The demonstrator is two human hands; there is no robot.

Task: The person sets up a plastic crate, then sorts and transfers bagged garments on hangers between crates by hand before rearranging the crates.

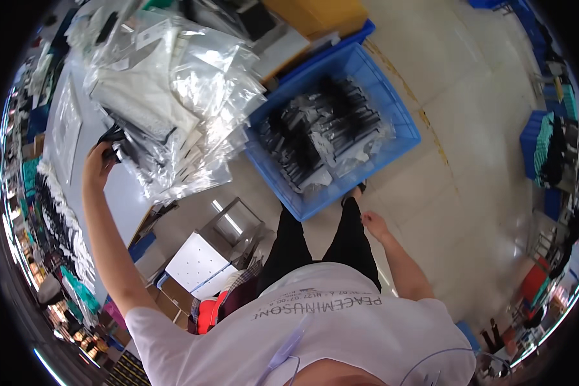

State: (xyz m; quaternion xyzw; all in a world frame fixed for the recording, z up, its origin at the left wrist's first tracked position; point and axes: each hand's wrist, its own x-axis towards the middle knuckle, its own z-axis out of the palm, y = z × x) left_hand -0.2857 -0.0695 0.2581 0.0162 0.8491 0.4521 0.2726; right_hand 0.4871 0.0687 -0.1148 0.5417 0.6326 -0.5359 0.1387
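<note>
My left hand (99, 163) is at the left edge of a pile on the table, its fingers closed on a dark, folded piece (114, 136) that looks like fabric. Clear plastic bags with white cloth in them (148, 96) make up this loose, shiny pile just right of the hand. By my right thigh hangs my right hand (374, 225), fingers curled in, with nothing visible in it. In front of my legs stands a blue plastic crate (399, 122), holding several rows of dark items packed in clear bags (328, 122).
The pale tabletop (119, 199) runs along my left. Below its edge are a white perforated box (196, 264) and a metal frame (238, 222). A yellow carton (321, 16) sits beyond the crate. Tiled floor (457, 167) lies to the right, with blue bins (533, 145) farther off.
</note>
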